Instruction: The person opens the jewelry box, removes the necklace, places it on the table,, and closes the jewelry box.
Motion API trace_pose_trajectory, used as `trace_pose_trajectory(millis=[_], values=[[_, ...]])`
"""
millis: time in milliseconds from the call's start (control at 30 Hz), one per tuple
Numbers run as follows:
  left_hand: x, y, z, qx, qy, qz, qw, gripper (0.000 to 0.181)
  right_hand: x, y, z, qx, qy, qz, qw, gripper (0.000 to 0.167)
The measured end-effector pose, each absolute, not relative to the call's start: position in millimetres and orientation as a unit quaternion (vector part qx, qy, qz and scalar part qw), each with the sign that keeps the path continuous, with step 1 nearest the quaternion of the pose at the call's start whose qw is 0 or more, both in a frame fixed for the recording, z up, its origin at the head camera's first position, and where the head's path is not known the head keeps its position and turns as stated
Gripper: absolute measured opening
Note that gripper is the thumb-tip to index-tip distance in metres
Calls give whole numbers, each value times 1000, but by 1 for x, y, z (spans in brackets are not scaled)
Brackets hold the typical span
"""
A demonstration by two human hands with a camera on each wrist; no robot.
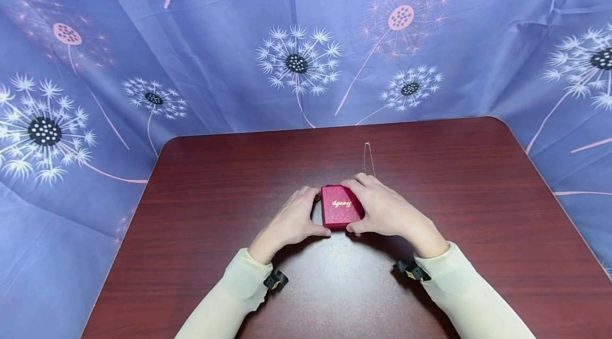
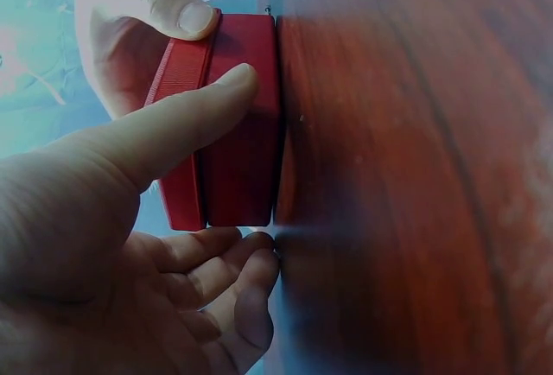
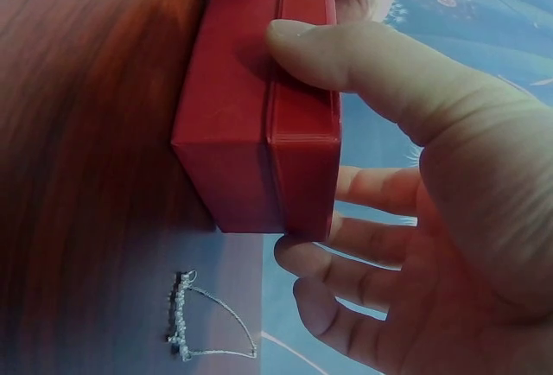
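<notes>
A small red jewelry box, with gold lettering upside down on its lid, sits on the table between both hands. My left hand is at its left side, the thumb pressing the front of the base and the fingers curled behind. With my right hand I grip the lid, thumb on its front and fingers round the far side. The lid sits on the base with a seam showing between them. Behind the right hand lies a thin chain with a row of small sparkling stones.
The dark reddish wooden table has rounded far corners. A blue curtain with dandelion prints hangs right behind its far edge and along both sides. Each wrist carries a small black camera, one being the left wrist camera.
</notes>
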State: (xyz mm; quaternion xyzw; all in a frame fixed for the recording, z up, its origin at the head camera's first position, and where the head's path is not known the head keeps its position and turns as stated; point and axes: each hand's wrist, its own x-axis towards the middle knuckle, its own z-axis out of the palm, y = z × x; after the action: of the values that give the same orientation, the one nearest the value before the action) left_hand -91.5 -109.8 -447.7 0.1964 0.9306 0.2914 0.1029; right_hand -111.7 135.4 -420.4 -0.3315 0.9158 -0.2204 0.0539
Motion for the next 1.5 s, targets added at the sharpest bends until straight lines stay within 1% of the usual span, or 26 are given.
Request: trace_pose_trajectory(millis=[333,700,1033,1267,1400,1500], values=[[-93,-110,-448,196,932,288,104,93,-112,136,-421,-327,916,-225,60,93],[-92,-110,-450,200,930,290,103,92,-112,135,-423,-327,909,-247,80,91],[-91,-112,-447,203,921,315,110,106,-112,134,-424,-324,909,-249,84,92],[-91,-114,-445,214,914,329,100,98,-112,135,-423,-326,908,-246,94,94],[-91,-114,-445,214,914,330,101,97,-111,140,-416,-325,911,-234,99,96],[-91,-115,-444,214,914,328,105,99,-111,143,-412,-324,916,-216,97,93]])
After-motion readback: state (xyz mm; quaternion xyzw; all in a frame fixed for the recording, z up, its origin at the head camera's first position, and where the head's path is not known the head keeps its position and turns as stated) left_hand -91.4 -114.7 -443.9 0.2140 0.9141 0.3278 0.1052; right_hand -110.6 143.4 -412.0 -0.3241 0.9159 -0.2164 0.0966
